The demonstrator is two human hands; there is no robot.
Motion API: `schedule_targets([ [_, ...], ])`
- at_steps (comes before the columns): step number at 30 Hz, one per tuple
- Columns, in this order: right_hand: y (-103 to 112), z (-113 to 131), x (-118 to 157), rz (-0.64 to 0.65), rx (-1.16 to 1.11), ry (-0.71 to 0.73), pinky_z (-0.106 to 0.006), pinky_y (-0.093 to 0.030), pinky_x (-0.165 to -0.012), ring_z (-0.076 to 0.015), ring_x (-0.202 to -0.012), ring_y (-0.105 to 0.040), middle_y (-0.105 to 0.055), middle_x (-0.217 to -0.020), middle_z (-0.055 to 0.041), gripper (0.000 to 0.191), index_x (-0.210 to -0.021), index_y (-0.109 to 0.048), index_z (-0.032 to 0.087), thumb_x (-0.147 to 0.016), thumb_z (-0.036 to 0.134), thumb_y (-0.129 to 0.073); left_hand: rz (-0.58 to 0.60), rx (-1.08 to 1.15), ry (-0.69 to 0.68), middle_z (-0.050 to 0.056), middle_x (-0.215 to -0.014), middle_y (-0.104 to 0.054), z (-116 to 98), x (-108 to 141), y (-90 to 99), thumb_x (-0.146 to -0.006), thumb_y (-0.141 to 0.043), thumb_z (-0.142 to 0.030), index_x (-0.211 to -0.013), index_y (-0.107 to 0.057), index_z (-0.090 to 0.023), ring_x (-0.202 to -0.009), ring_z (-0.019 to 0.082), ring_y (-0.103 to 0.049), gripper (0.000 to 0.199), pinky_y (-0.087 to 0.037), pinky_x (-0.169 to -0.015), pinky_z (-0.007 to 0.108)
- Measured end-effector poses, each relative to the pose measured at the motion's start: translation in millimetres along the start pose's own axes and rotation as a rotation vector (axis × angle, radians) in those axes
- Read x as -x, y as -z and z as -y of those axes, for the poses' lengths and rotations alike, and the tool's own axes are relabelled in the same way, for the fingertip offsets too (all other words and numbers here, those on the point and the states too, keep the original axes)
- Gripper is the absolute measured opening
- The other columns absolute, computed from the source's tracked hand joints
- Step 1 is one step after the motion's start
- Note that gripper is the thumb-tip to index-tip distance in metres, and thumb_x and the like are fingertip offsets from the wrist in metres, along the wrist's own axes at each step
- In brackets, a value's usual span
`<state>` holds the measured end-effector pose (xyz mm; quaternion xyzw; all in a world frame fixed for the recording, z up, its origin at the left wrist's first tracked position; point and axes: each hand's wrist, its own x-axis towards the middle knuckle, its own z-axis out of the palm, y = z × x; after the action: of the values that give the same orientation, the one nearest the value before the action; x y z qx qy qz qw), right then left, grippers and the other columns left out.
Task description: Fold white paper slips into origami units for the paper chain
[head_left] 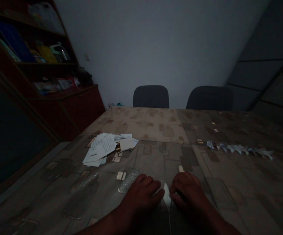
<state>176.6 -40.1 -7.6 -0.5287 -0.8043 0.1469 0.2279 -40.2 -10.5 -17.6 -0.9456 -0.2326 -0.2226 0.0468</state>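
Note:
A small white piece of folded paper, narrow and pointed at its ends, is between my two hands near the front of the table. My left hand has its fingers curled, with thumb and fingertips at the paper's left edge. Against the right edge are the bent fingers of my right hand. Dim light hides the finer folds and parts of the fingertips. Farther off to the left lies a loose pile of paper sheets, some with printed lines. To the right, several folded paper figures with pointed tips stand in a row.
A patterned cloth covers the table. Beyond its far edge are two dark chairs, a left chair and a right chair, before a plain wall. A wooden shelf unit with assorted items stands at the left.

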Motion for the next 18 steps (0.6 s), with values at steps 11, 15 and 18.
schedule_targets([
  [11,-11.5,12.2,-13.3,-0.114,0.091,-0.184,-0.037,-0.034,-0.076,-0.0222,-0.080,-0.054,-0.060,-0.076,0.0006,0.010,-0.072,-0.061,0.023,-0.073,0.021,-0.070,-0.029,-0.043,-0.023,-0.001,-0.073,-0.055,-6.0,-2.2,-1.9,-0.092,-0.053,-0.017,-0.094,-0.060,-0.020,-0.069,0.016,-0.045,0.007,-0.034,-0.072,0.033],
  [15,-11.5,12.9,-12.2,-0.138,0.075,-0.178,-0.037,-0.034,-0.077,-0.0218,-0.079,-0.054,-0.061,-0.076,0.0012,0.010,-0.072,-0.059,0.024,-0.075,0.021,-0.068,-0.043,0.015,-0.004,-0.001,-0.070,-0.055,-10.7,-2.0,-7.9,-0.094,-0.048,-0.014,-0.081,-0.058,-0.018,-0.067,0.015,-0.044,0.017,-0.034,-0.072,0.031],
  [18,-10.1,13.1,-12.5,-0.143,0.049,-0.186,-0.038,-0.034,-0.077,-0.0222,-0.080,-0.054,-0.061,-0.076,0.0008,0.012,-0.072,-0.057,0.023,-0.078,0.021,-0.066,-0.090,0.018,0.045,-0.001,-0.068,-0.054,-12.5,-2.0,-10.0,-0.096,-0.045,-0.017,-0.077,-0.056,-0.018,-0.068,0.016,-0.045,0.022,-0.034,-0.069,0.031],
])
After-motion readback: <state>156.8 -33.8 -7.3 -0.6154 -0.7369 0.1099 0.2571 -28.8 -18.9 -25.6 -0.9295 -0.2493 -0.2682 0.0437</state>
